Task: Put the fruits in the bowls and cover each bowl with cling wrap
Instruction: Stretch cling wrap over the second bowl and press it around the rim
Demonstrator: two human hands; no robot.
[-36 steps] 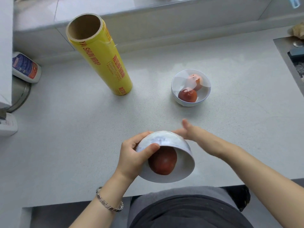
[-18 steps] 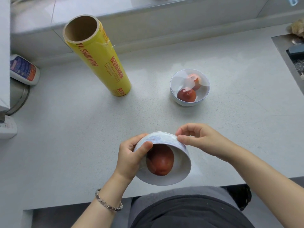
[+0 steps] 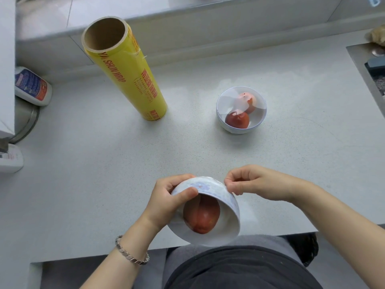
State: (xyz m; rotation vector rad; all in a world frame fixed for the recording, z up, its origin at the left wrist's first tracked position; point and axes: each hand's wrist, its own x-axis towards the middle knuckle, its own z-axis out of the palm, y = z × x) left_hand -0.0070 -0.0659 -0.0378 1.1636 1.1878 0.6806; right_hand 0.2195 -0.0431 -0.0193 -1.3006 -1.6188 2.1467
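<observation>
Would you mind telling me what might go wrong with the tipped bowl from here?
1. The bowl is tipped with its mouth toward the person at the counter's edge, gripped by the left hand. If the wrap lets go, the fruit may roll out and off.
2. The right hand pinches at the bowl's side, seemingly the wrap. A hard pull might tear it or jerk the bowl loose.
</observation>
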